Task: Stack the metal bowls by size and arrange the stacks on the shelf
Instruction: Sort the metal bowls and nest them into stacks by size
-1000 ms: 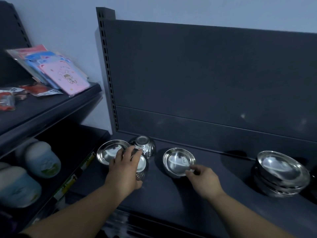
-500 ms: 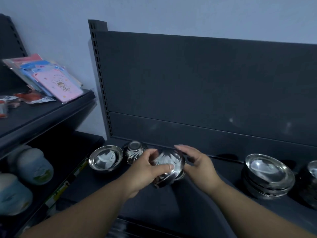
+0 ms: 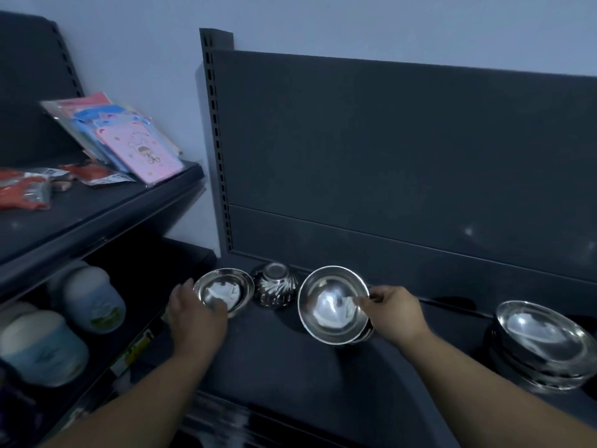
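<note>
Low in the frame, a little right of centre, the right hand (image 3: pixel 395 313) pinched the rim of a shiny metal bowl (image 3: pixel 332 305), thumb and fingers closed on its right edge. The bowl was tilted, its open side turned toward the camera; a second bowl's edge seemed to peek out beneath its lower right, though the dim light left that unsure.

At lower left of centre the left hand (image 3: pixel 193 313) curled around the near left rim of a shallow bowl (image 3: pixel 224 291) that sat upright on the dark shelf (image 3: pixel 274 360). Whether the fingers truly gripped it or only rested against it could not be told.

Between the two bowls, toward the back panel, a fluted bowl (image 3: pixel 275 285) stood upside down, just beside the shallow one.

Far off at the right edge of the frame a stack of wide bowls (image 3: pixel 542 344) rested on the same shelf, well apart from the hands.

In the upper left, a pink packet (image 3: pixel 142 151) leaned on a neighbouring shelf, with pale jars (image 3: pixel 93 297) below.
</note>
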Action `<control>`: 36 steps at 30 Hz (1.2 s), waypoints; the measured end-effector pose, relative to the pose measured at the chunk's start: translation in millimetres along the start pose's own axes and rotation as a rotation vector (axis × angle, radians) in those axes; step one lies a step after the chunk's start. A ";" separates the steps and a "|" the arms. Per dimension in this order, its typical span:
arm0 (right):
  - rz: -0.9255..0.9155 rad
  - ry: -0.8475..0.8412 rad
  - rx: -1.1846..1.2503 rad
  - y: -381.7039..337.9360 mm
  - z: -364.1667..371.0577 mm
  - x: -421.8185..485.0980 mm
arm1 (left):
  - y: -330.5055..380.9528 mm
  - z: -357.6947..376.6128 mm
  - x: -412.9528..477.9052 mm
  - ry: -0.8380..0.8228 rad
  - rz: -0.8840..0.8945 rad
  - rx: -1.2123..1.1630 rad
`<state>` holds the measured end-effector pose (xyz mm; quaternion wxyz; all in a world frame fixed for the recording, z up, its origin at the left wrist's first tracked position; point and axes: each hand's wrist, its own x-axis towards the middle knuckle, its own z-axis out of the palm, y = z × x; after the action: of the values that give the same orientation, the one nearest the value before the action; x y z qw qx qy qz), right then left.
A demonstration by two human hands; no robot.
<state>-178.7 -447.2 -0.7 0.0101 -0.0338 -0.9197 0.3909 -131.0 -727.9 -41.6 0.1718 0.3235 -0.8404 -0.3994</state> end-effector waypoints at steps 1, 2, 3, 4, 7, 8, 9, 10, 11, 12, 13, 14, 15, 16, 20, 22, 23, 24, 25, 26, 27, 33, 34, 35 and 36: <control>0.027 -0.007 -0.001 0.8 0.3 1.6 | -1.7 -1.9 1.8 -0.011 -0.066 -0.038; 0.052 -0.010 -0.001 2.3 0.6 3.7 | -2.7 -2.9 2.9 -0.027 -0.116 -0.095; 0.080 -0.011 0.002 4.1 0.2 5.4 | -2.7 -2.3 4.1 -0.046 -0.175 -0.165; 0.109 -0.011 0.009 5.7 -0.6 6.6 | -4.8 0.9 7.0 -0.058 -0.212 -0.224; 0.182 -0.018 0.015 11.4 -4.2 10.0 | -13.5 9.0 15.3 -0.148 -0.356 -0.324; 0.198 -0.020 0.015 13.9 -5.4 11.4 | -16.6 11.7 19.5 -0.171 -0.386 -0.375; 0.211 -0.021 0.019 15.0 -6.8 11.5 | -14.7 11.4 19.3 -0.188 -0.406 -0.447; 0.222 -0.022 0.023 15.7 -7.8 11.6 | -13.0 10.8 19.9 -0.196 -0.418 -0.511; 0.232 -0.025 0.025 16.9 -8.4 11.8 | -10.5 9.2 18.9 -0.189 -0.429 -0.551; 0.240 -0.026 0.026 18.0 -8.6 11.9 | -8.2 8.4 17.2 -0.183 -0.425 -0.577; 0.247 -0.028 0.025 18.9 -8.9 11.9 | -7.2 8.4 15.6 -0.170 -0.427 -0.609; 0.250 -0.030 0.023 19.6 -9.1 12.1 | -7.0 9.0 14.2 -0.151 -0.420 -0.642; 0.254 -0.034 0.023 20.3 -9.3 12.3 | -3.8 8.1 11.4 -0.130 -0.406 -0.661; 0.258 -0.035 0.028 21.4 -9.3 12.9 | -1.0 7.7 9.9 -0.112 -0.378 -0.674; 0.270 -0.026 0.034 25.2 -8.6 13.5 | 19.3 10.6 -0.3 -0.167 -0.223 -0.644; 0.260 -0.016 0.025 29.7 -7.3 14.5 | 29.3 15.3 -8.3 -0.235 -0.162 -0.605; 0.261 -0.012 0.022 32.6 -6.4 15.4 | 34.7 17.4 -13.6 -0.277 -0.133 -0.580; 0.262 -0.011 0.025 35.5 -5.3 16.2 | 40.7 18.2 -20.5 -0.318 -0.105 -0.558; 0.267 -0.012 0.030 37.2 -4.2 16.5 | 45.2 20.5 -25.8 -0.357 -0.072 -0.529; 0.272 -0.013 0.038 37.9 -3.3 16.0 | 50.9 21.3 -32.4 -0.399 -0.039 -0.494; 0.278 -0.016 0.052 36.7 -3.2 14.5 | 56.4 22.0 -37.8 -0.441 -0.012 -0.460; 0.331 -0.047 0.224 32.5 -4.4 8.1 | 83.9 33.2 -53.2 -0.591 0.005 -0.402; 0.332 -0.048 0.237 32.7 -5.8 6.9 | 86.7 36.7 -54.2 -0.603 -0.004 -0.396; 0.330 -0.047 0.245 33.3 -6.8 6.3 | 89.8 40.6 -54.7 -0.613 -0.013 -0.390; 0.328 -0.044 0.252 34.2 -7.7 5.8 | 92.5 43.8 -55.8 -0.621 -0.019 -0.377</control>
<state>-182.3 -417.7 -20.0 -0.0695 -0.1730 -0.8458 0.4998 -151.8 -621.7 1.9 -0.0385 0.1573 -0.7610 -0.6282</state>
